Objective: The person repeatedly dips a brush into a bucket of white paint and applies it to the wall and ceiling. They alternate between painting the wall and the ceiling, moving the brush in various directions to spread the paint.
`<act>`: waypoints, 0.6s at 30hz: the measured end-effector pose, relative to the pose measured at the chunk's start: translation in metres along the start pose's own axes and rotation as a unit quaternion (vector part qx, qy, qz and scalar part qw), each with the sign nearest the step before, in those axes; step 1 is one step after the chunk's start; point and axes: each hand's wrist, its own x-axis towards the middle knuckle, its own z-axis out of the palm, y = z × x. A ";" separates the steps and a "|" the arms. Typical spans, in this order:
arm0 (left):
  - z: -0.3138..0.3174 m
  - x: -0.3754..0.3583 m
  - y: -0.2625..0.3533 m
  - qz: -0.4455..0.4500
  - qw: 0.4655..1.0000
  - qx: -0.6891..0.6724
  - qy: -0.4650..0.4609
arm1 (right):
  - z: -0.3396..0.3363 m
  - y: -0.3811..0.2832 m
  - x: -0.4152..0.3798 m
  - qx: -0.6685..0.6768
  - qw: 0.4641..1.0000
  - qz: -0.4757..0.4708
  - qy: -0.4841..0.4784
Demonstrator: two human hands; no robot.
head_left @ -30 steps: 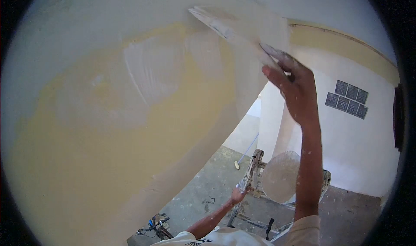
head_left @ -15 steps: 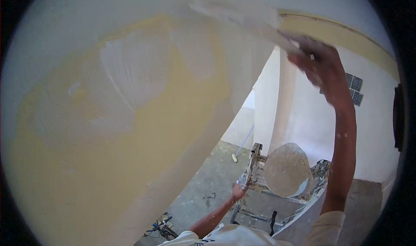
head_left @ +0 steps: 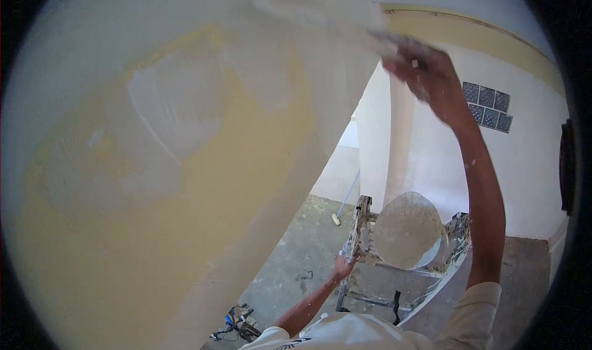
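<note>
My right hand [head_left: 425, 73] is raised at the upper right, its fingers wrapped round a long pale flat tool [head_left: 314, 20]. Motion blurs the tool, which lies against or close to the wall surface [head_left: 246, 159]; contact cannot be told. Yellow paint and whitish smeared patches cover that surface. Lower down, my left hand [head_left: 345, 265] grips the left rail of a paint-spattered ladder [head_left: 359, 227]. On top of the ladder sits a round container [head_left: 407, 230] with a whitish, stained face.
Far below on the grey floor [head_left: 290, 257] are a bicycle [head_left: 237, 325] and a long-handled brush [head_left: 336, 219]. A white wall [head_left: 431, 159] with patterned vent blocks [head_left: 487, 106] stands at the right. A dark object [head_left: 566, 165] is at the right edge.
My right hand and the tool have moved left and slightly up in view. The vent blocks now show more fully. My left hand keeps its hold on the ladder.
</note>
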 end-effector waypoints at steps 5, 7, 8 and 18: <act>0.003 -0.003 -0.011 0.027 0.999 -0.019 0.008 | -0.001 -0.050 0.051 0.005 0.999 0.044 -0.003; 0.001 -0.002 0.002 0.010 1.000 0.006 0.007 | 0.006 -0.051 0.055 -0.052 0.999 -0.007 0.009; 0.000 -0.001 0.008 -0.008 1.000 0.029 0.004 | 0.008 -0.036 0.051 -0.118 0.989 -0.086 0.032; -0.002 -0.002 0.003 0.019 0.999 0.027 -0.029 | -0.020 -0.011 0.012 -0.110 0.993 -0.044 -0.024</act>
